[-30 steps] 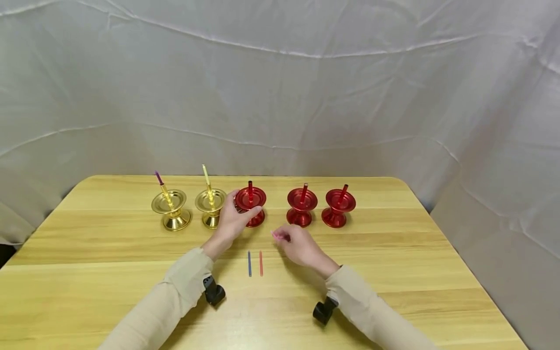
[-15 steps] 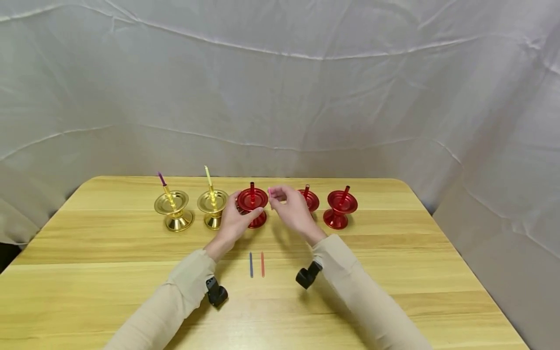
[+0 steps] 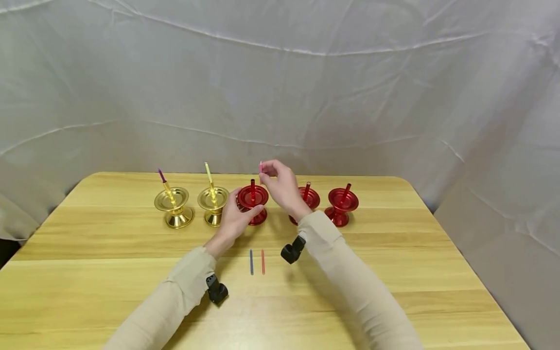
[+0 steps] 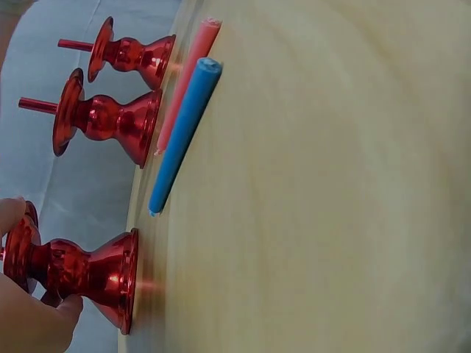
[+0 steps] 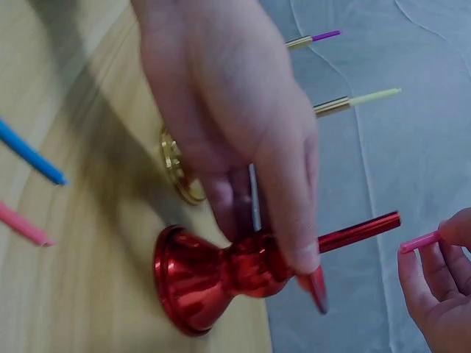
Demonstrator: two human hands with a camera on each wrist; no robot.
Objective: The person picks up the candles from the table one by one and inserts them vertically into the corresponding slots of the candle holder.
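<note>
My left hand [image 3: 233, 219] grips the middle red candle holder [image 3: 259, 217] around its waist, under the dish. The holder stands upright on the table, its thin tube pointing up with nothing in it. Between the thumb and fingers of my right hand [image 3: 283, 187] is a small pink candle [image 3: 260, 167], held upright. It is just right of the tube's top and higher. In the right wrist view a gap shows between the pink candle [image 5: 419, 242] and the red tube [image 5: 360, 232]. Much of that candle is hidden by my fingers.
Left stand two gold holders [image 3: 179, 221], bearing a purple candle [image 3: 162, 175] and a pale yellow candle [image 3: 208, 174]. Right are two more red holders [image 3: 339, 217], one partly behind my right hand. A blue candle [image 3: 251, 262] and a coral candle [image 3: 263, 262] lie in front.
My right hand has risen from the tabletop and moved forward and left with the pink candle, which has turned upright. My left hand has stayed on the red candle holder.
</note>
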